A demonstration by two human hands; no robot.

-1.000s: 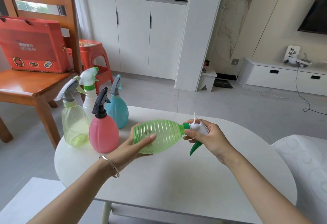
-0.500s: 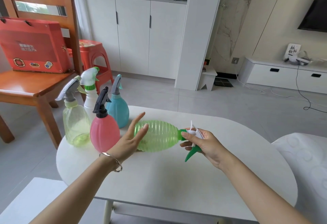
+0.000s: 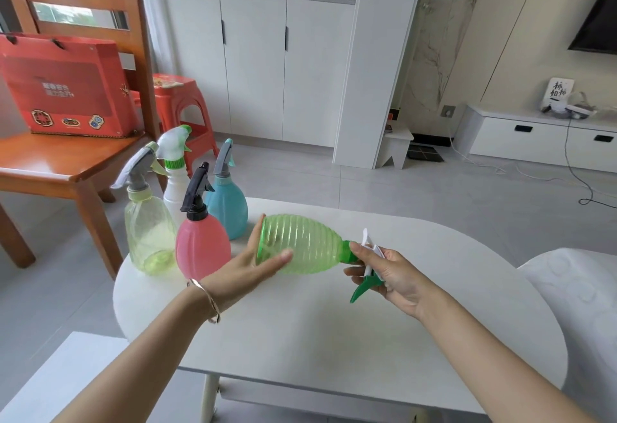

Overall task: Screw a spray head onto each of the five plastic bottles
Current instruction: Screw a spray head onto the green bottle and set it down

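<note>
The white bench (image 3: 334,339) carries everything. At its far-left corner you have four bottles standing upright with heads already on: the clear yellow bottle (image 3: 150,232), the white bottle (image 3: 175,189) behind it, the pink bottle (image 3: 202,249) in front and the blue bottle (image 3: 227,209) just beside that. They are grouped out of the way so the middle stays free for working. The fifth, the green ribbed bottle (image 3: 300,245), is the one in hand. You hold it on its side over the far half of the bench, base towards the cluster and neck towards your right; whether it touches the top I cannot tell. Lying sideways like this, base and neck each face a hand, which suits twisting. Your left hand (image 3: 247,272) is spread with straight fingers against the base and the thumb laid along the near side, a prop rather than a closed grip, probably so the body can turn or be re-taken. Your right hand (image 3: 390,275) has its grip closed round the spray head (image 3: 370,250), whose green trigger (image 3: 362,289) points down towards the bench. The green collar (image 3: 349,252) sits at the neck, so this looks like the last head being tightened; how far it is threaded cannot be seen.
</note>
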